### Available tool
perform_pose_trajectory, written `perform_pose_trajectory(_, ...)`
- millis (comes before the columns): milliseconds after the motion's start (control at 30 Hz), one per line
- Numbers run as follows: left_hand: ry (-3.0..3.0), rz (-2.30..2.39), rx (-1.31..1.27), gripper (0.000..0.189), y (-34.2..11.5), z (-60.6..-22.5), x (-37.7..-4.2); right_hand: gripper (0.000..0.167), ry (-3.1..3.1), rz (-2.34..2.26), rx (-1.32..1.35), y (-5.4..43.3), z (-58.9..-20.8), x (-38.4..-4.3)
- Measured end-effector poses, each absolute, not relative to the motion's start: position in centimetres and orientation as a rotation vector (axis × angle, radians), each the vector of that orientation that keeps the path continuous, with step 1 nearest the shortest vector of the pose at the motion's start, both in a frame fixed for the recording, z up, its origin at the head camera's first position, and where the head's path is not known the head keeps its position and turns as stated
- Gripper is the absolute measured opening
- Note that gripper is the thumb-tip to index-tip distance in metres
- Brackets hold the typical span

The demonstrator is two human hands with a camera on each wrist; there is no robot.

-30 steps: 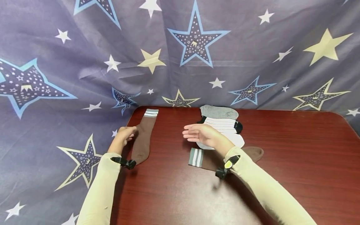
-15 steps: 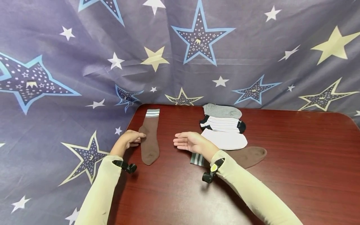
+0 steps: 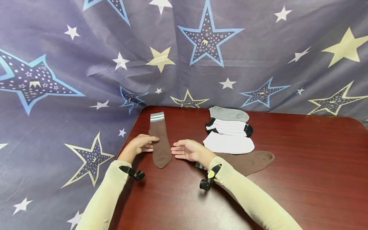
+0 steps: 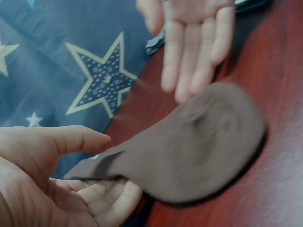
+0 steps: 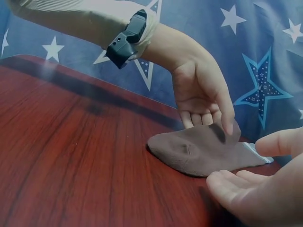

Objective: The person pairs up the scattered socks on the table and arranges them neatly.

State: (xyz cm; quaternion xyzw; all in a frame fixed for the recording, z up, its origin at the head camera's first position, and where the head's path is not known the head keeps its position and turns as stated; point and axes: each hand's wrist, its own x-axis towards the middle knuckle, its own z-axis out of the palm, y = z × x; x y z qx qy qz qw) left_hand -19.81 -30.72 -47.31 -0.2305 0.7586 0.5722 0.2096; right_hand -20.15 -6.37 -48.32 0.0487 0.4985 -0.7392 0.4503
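Note:
In the head view, a long brown sock [image 3: 161, 148] with a grey-and-white striped cuff lies on the left side of the table, toe toward me. My left hand [image 3: 141, 144] holds its left edge, thumb over the top and fingers underneath; the left wrist view shows the sock's edge [image 4: 156, 156] between them. Opposite, my right hand [image 3: 192, 150] is extended, palm facing the sock, fingertips close to its right side near the heel. A second brown sock [image 3: 254, 162] lies partly hidden under my right wrist, its striped cuff just showing.
Behind the second brown sock lie a white sock [image 3: 228, 143], a white striped sock with black ends [image 3: 230, 127] and a grey sock [image 3: 228, 114], one behind another. A star-patterned cloth [image 3: 115, 41] hangs along the back and left of the reddish table [image 3: 302, 159].
My left hand has come onto the left brown sock, and the sock has shifted to the right and turned slightly. My right hand has moved left and a little nearer me, toward that sock.

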Motion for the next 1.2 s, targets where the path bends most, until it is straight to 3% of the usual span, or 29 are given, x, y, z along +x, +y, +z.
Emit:
perform_pose_trajectory(133,2.134,1.541,-0.615,0.029,-30.0,-47.5,-19.7,0.049,1.237,-1.819,0.125,-6.9,-48.2,-20.1)
perform_pose_trajectory(400,1.94,1.743,-0.537,0.003,-29.4,-47.0,-19.8,0.048,1.27,-1.818,0.126,-7.0,-48.0,-19.8)
perform_pose_trajectory(633,1.741,1.953,-0.495,0.024,-27.8,-46.9,-20.2,0.045,1.31,-1.865,0.168,-6.7,-48.0,-20.2)
perform_pose_trajectory(900,1.722,1.985,-0.523,0.014,-25.7,-47.5,-20.4,0.041,1.378,-1.864,0.143,-6.4,-48.4,-20.8)
perform_pose_trajectory(1200,1.681,2.101,-0.494,0.019,-24.7,-47.0,-21.1,0.027,1.364,-1.89,0.126,-5.6,-48.5,-20.8)
